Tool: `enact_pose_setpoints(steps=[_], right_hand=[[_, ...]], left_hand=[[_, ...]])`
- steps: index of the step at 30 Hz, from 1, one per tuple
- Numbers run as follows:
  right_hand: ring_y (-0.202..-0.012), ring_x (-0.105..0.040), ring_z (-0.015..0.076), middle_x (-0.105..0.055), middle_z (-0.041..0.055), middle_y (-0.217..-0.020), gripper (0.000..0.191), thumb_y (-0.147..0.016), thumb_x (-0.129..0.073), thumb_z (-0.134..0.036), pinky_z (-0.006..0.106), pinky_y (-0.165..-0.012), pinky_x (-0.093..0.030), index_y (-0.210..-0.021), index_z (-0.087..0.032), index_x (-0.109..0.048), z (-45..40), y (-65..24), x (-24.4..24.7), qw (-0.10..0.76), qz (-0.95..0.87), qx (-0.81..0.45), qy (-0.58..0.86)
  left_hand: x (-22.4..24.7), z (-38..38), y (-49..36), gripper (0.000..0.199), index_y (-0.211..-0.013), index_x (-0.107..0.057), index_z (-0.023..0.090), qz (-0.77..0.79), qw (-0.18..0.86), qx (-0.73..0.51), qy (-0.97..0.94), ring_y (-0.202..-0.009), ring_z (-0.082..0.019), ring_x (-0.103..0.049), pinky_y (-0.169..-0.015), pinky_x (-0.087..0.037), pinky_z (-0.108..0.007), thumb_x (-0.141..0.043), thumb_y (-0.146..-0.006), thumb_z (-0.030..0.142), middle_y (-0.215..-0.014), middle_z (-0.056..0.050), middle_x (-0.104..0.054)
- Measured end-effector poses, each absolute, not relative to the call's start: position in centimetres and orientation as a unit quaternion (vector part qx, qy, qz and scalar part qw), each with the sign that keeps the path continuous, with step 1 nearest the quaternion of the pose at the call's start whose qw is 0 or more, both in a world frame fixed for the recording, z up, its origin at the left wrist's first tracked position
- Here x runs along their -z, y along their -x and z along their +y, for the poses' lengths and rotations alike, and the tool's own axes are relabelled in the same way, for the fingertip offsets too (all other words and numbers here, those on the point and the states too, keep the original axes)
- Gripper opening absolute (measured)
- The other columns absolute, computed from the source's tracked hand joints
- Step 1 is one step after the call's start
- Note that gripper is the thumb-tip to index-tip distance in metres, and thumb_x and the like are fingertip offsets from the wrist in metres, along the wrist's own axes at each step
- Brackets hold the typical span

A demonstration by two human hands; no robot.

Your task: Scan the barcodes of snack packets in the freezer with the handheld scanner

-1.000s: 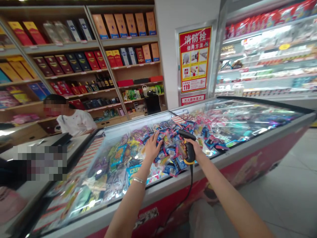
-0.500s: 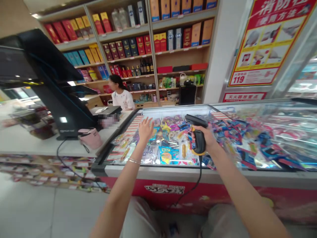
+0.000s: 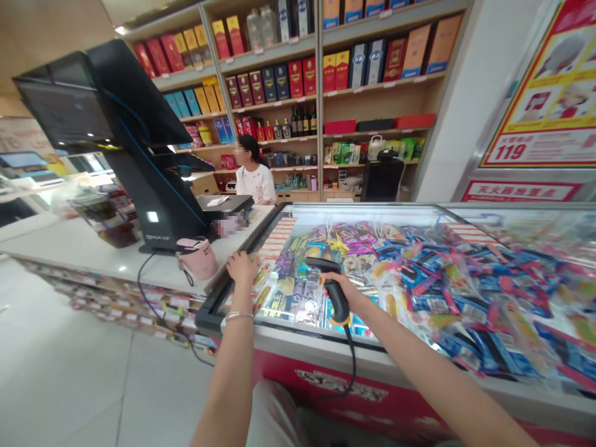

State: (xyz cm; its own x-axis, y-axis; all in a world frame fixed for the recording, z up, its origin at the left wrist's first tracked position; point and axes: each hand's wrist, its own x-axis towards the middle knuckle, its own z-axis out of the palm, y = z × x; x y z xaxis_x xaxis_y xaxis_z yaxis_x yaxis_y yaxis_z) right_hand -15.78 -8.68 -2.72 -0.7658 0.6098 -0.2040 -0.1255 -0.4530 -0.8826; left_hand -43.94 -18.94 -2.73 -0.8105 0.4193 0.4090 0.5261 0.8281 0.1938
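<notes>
over the freezer [image 3: 298,343], the right hand [image 3: 348,290] grips a black, yellow-trimmed corded scanner [image 3: 338,302]; the left hand [image 3: 242,268] is unclenched

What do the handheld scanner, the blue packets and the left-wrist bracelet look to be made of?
Scanner: probably hard plastic, smooth black with yellow trim, molded-looking.
Blue packets: likely thin plastic film, glossy and crinkled with clear sections.
Bracelet: possibly metal, from its silvery sheen, but too small to be sure.

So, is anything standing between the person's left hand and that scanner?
Nothing visible is. The left hand is at the freezer's left edge; the scanner is in the right hand. Its cord hangs below, outside that gap.
</notes>
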Motion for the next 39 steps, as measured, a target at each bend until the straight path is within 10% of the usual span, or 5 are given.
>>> enact_pose_setpoints(steps=[9, 16, 28, 39], right_hand=[[-0.040, -0.049, 0.0103, -0.059, 0.0016, -0.053, 0.014, -0.064, -0.067, -0.028, 0.022, -0.039, -0.043, -0.063, -0.017, -0.060, -8.9, 15.7, 2.5, 0.232, -0.452, -0.831, 0.225], [-0.039, -0.050, 0.0113, -0.060, 0.0018, -0.051, 0.013, -0.063, -0.065, -0.029, 0.022, -0.039, -0.042, -0.063, -0.018, -0.059, -9.0, 15.7, 2.3, 0.238, -0.465, -0.822, 0.228], [-0.042, -0.056, 0.0148, -0.061, -0.0014, -0.052, 0.026, -0.062, -0.066, -0.035, 0.026, -0.042, -0.046, -0.078, -0.020, -0.053, -8.6, 15.6, 2.6, 0.281, -0.485, -0.801, 0.209], [-0.047, -0.057, 0.0138, -0.062, -0.0047, -0.065, 0.042, -0.060, -0.073, -0.037, 0.025, -0.042, -0.047, -0.091, -0.024, -0.047, -8.2, 15.1, 1.6, 0.375, -0.494, -0.763, 0.181]], left_hand=[[1.5, -16.3, 43.7, 0.028, -0.070, -0.059, 0.019, -0.892, 0.023, 0.342, 0.294, -0.084, -0.027, -0.063, -0.068, -0.043, -0.031, -0.077, -0.056, 0.037, -0.084, -0.011, -0.068], [2.5, -8.4, 38.5, 0.028, -0.056, -0.041, 0.020, -0.686, -0.193, 0.644, 0.279, -0.046, -0.009, -0.046, -0.049, -0.032, -0.019, -0.069, -0.062, 0.020, -0.045, 0.007, -0.043], [3.3, -8.3, 35.9, 0.028, -0.082, -0.058, 0.014, -0.469, -0.409, 0.747, 0.232, -0.066, -0.012, -0.063, -0.061, -0.049, -0.023, -0.074, -0.060, 0.021, -0.073, -0.002, -0.065], [2.7, -8.3, 35.3, 0.023, -0.081, -0.055, 0.020, -0.466, -0.328, 0.781, 0.255, -0.078, -0.012, -0.066, -0.070, -0.051, -0.023, -0.072, -0.064, 0.021, -0.082, 0.000, -0.068]])
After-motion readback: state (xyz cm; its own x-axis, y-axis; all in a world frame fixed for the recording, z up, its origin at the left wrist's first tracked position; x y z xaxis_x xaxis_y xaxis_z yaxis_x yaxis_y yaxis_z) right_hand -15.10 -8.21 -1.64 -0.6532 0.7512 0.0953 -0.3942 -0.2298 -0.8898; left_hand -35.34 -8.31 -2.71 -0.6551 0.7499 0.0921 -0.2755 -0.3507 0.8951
